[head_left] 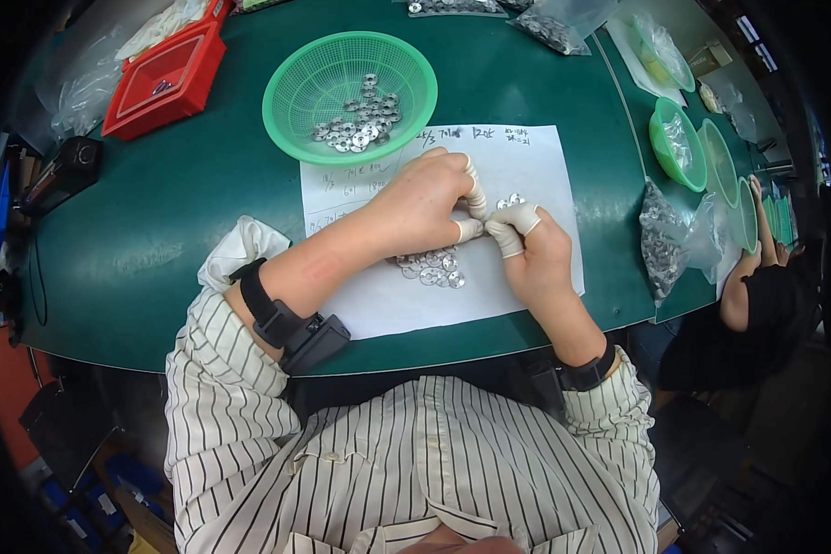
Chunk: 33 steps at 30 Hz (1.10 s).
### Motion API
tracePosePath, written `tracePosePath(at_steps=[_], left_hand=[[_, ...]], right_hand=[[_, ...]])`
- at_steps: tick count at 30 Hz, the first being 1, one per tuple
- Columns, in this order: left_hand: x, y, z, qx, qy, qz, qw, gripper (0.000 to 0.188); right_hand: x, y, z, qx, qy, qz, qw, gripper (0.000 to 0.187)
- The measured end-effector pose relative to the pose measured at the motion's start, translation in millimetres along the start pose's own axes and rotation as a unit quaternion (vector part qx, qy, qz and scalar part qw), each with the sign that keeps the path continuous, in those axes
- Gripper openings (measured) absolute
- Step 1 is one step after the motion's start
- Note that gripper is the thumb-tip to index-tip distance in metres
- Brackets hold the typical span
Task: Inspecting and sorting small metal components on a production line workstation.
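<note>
My left hand (425, 194) and my right hand (540, 251) meet over a white paper sheet (526, 305) with handwriting on it. Both wear pale finger cots on thumb and forefinger. Their fingertips pinch together at one spot, and whatever is between them is too small or hidden to name. Under my left wrist lies a loose group of shiny round metal discs (431, 268) with holes, partly covered by the hand. A smaller cluster of discs (510, 200) lies just beyond my right fingertips. Past my left hand, a green mesh basket (282, 129) holds more of these discs.
A red tray (125, 115) stands at the far left, near a black device (65, 175). On the right are a clear bag of metal parts (660, 235) and several green baskets (660, 134). Another person's arm (743, 277) shows at the right edge. More bags (549, 28) lie at the back.
</note>
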<state>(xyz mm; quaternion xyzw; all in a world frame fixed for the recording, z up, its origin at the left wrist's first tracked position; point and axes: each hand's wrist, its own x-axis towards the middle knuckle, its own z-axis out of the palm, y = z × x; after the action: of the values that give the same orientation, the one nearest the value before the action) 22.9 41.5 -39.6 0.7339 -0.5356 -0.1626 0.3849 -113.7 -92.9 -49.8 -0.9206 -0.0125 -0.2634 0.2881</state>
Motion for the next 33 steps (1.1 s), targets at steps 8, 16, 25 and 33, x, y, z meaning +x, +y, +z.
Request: tracePosePath(at_steps=[8, 16, 25, 33], left_hand=[[0.9, -0.5, 0.7, -0.01, 0.003, -0.006, 1.0, 0.015], [1.8, 0.3, 7.5, 0.015, 0.017, 0.017, 1.0, 0.015], [1.3, -4.6, 1.6, -0.017, -0.009, 0.019, 1.0, 0.016], [1.2, -5.7, 1.5, -0.019, -0.012, 0.018, 1.0, 0.018]], right_hand=[[-4.1, 4.4, 1.1, 0.014, 0.001, 0.03, 0.999, 0.008], [-6.7, 3.5, -5.7, 0.103, 0.03, 0.097, 0.989, 0.005], [-7.8, 16.8, 5.0, 0.197, 0.036, 0.198, 0.96, 0.01], [-2.4, 7.4, -0.6, 0.158, -0.026, 0.21, 0.965, 0.006]])
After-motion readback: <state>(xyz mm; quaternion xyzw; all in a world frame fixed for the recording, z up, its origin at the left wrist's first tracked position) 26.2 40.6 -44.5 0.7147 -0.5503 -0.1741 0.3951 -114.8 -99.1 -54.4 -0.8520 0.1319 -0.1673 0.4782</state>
